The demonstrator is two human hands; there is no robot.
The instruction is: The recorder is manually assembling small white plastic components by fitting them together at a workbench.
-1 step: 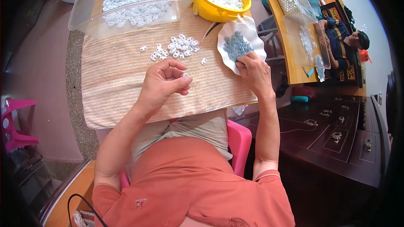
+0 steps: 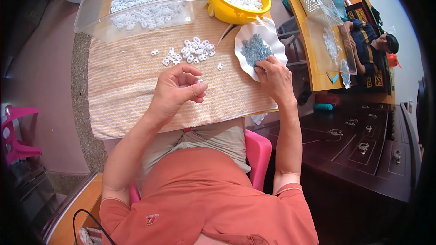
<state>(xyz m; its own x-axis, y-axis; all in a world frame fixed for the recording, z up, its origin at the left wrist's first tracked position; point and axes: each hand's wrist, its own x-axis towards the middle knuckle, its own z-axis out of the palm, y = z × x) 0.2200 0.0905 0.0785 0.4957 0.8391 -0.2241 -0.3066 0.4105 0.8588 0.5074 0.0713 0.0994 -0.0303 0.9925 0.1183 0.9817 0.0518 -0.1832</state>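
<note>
A coral-red short-sleeved shirt [image 2: 204,186] is worn; its sleeves [image 2: 290,195] are edged with a thin pale trim [image 2: 290,185]; its chest is marked with a small embroidered emblem [image 2: 151,220]. Below it, creased light beige legwear [image 2: 211,138] is worn over the lap.

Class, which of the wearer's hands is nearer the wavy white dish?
Right. The right hand is over the dish's edge, at the grey pieces; the left hand is left of the dish, above the towel.

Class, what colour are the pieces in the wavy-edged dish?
Blue-grey pieces; the head view shows them best.
</note>
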